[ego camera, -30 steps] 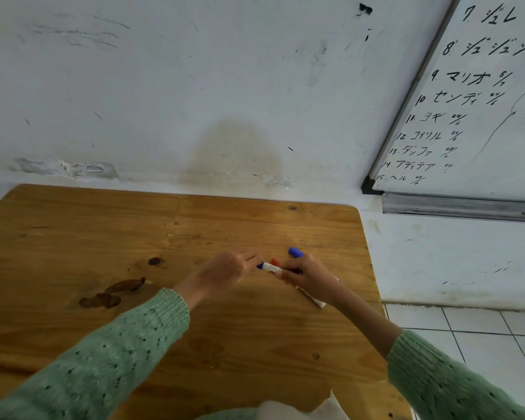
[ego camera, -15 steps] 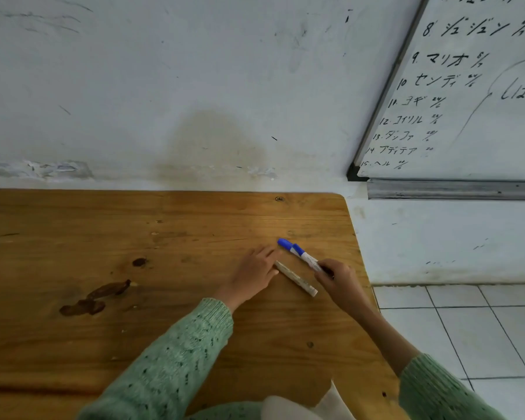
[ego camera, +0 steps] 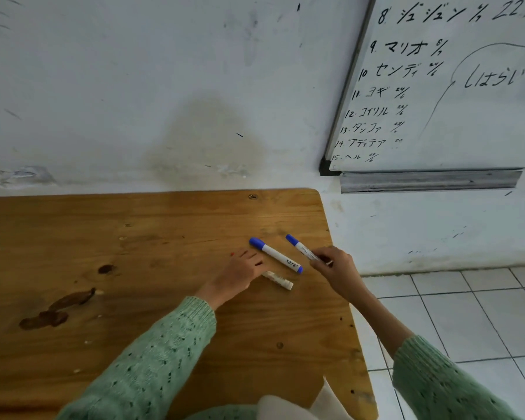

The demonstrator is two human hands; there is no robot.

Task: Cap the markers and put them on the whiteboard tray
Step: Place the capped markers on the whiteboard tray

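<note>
A blue-capped marker [ego camera: 275,255] lies slanted on the wooden table [ego camera: 134,237], touched by neither hand. My right hand [ego camera: 337,269] grips the tail of a second blue-capped marker [ego camera: 300,247], held just right of the first, cap pointing away to the upper left. My left hand [ego camera: 240,272] lies palm down, fingers stretched, over a third marker [ego camera: 279,279]. That marker's white tail sticks out to the right and a speck of red shows past the fingertips. The whiteboard tray [ego camera: 431,180] runs along the wall at upper right, with nothing visible in it.
The whiteboard [ego camera: 467,86] with black writing hangs above the tray. The table's right edge [ego camera: 343,298] runs just under my right wrist, with white tiled floor [ego camera: 467,313] beyond. Dark stains [ego camera: 58,310] mark the table's left side.
My right hand has drawn its blue marker off to the right, so the two blue markers now lie apart. My left hand has slid over the third marker.
</note>
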